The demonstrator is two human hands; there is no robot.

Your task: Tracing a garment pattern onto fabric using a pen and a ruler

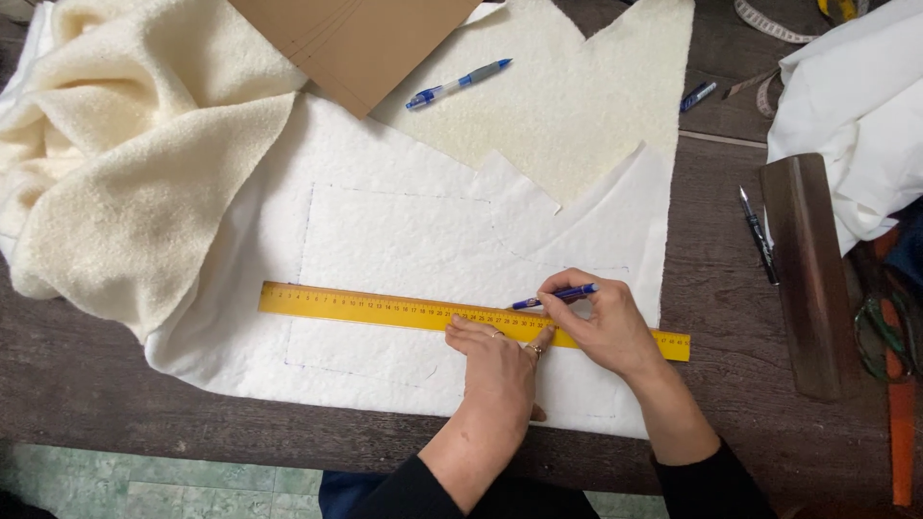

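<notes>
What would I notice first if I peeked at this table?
The long yellow ruler lying across the white fabric in the middle. The left hand presses it flat while the right hand holds a blue pen at its edge. A fluffy cream blanket is heaped at top left.

Left hand (497, 363): palm down, fingers spread flat and pressing, ring visible on one finger, forearm bare, dark sleeve pushed up near the elbow. Right hand (598, 322): just right of the left, thumbs nearly touching, fingers curled in a writing pinch, wrist bent, dark sleeve.
</notes>
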